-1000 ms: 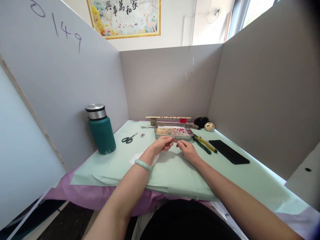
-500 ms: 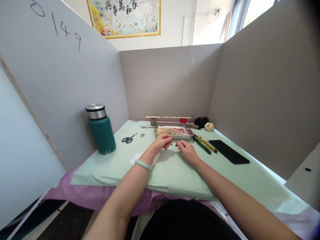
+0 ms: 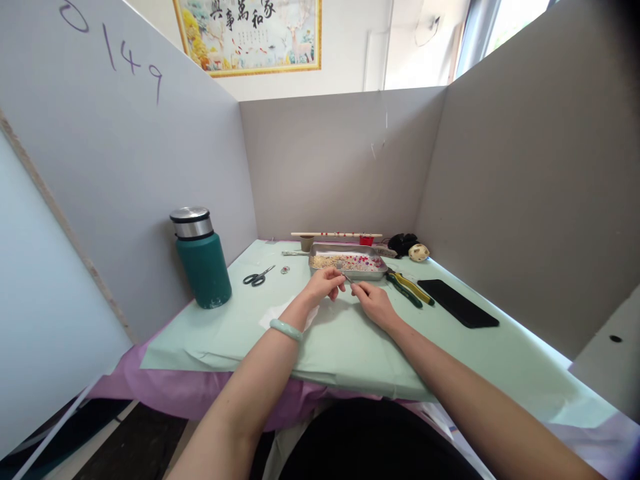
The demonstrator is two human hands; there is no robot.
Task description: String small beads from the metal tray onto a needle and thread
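Both my hands meet just in front of a metal tray (image 3: pixel 320 251) filled with small beige, red and purple beads. My left hand (image 3: pixel 326 285), with a pale green bangle (image 3: pixel 286 329) on its wrist, is pinched shut on a thin metal pin or needle that points up toward the tray. My right hand (image 3: pixel 371 300) is also pinched shut, fingertips close to the left hand's, on something too small to make out. Both rest low over the light green mat (image 3: pixel 350 347).
A teal flask (image 3: pixel 203 259) stands at the left wall. Scissors (image 3: pixel 258 276) and a small ring lie left of the tray. Green-and-yellow pliers (image 3: pixel 410 288) and a black phone (image 3: pixel 457 303) lie to the right. A wooden stick (image 3: pixel 336 235), a dark object and a round bead-like ball (image 3: pixel 419 252) sit at the back.
Both hands have crept slightly up and toward the tray, fingertips staying together. Nothing else has moved.
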